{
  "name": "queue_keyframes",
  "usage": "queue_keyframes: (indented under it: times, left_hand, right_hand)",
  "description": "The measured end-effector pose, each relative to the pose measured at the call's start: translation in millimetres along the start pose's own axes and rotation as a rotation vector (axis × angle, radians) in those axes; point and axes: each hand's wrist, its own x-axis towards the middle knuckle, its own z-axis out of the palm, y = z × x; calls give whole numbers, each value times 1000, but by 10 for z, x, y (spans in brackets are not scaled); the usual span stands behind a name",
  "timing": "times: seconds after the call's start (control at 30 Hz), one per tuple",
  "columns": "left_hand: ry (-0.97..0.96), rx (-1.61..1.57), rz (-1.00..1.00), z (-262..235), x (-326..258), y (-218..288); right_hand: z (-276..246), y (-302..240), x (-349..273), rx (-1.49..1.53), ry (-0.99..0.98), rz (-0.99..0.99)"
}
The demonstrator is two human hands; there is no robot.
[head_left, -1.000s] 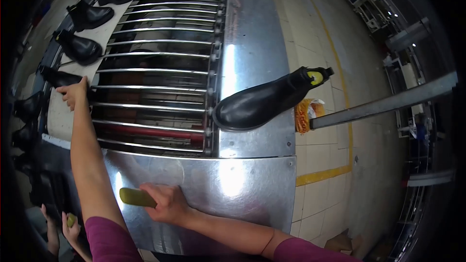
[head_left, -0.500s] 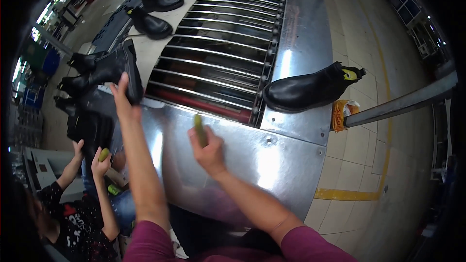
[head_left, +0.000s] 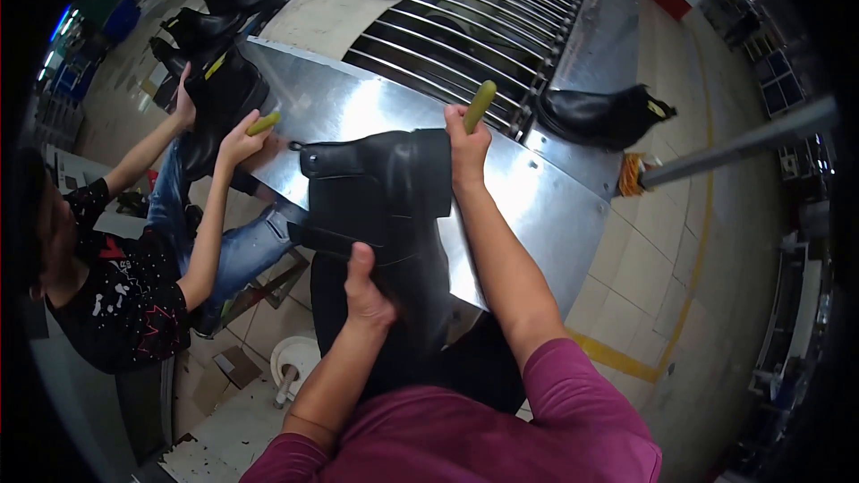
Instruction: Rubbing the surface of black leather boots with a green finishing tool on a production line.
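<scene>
A black ankle boot (head_left: pixel 401 177) lies on its side in front of me, its sole facing right and its opening toward the left. My left hand (head_left: pixel 365 297) holds it from below, with the thumb up along its edge and the other fingers hidden behind it. At the heel end of the sole, my right hand (head_left: pixel 467 154) is closed around an olive-green, round-ended handle (head_left: pixel 481 104) that sticks up out of the fist. The lower end of that tool is hidden, so I cannot tell its kind.
A metal table (head_left: pixel 358 107) meets a roller conveyor (head_left: pixel 456 31). Another black boot (head_left: pixel 595 116) stands on the right ledge. At left, a co-worker (head_left: pixel 125 277) holds a boot (head_left: pixel 224 89) and a similar green handle (head_left: pixel 264 122). A metal bar (head_left: pixel 743 140) crosses the right.
My left hand was at a boot on the table's left; now a boot is in that hand before me. My right hand, with the green handle, has come up beside the sole. The view has shifted.
</scene>
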Motion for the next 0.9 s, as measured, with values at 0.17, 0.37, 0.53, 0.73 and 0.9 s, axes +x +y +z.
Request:
queue_keyframes:
  times: [0.17,0.37,0.53,0.73,0.9]
  left_hand:
    - [-51,52,73,-105,-151,-443]
    - [-29,625,267,47,129,-789]
    - [9,691,406,-93,270,-943]
    - [-1,739,461,-108,274,-970]
    - [5,825,440,-124,265,-947]
  right_hand:
    - [-612,-374,-488,69,183,-92]
    - [-1456,-860,-1001,-27,223,-179]
    - [-1425,-1154,-1063,64,236,-283]
    - [-933,-1298,-811,219,135,-304]
    - [-690,-1004,-597,246,66,-240]
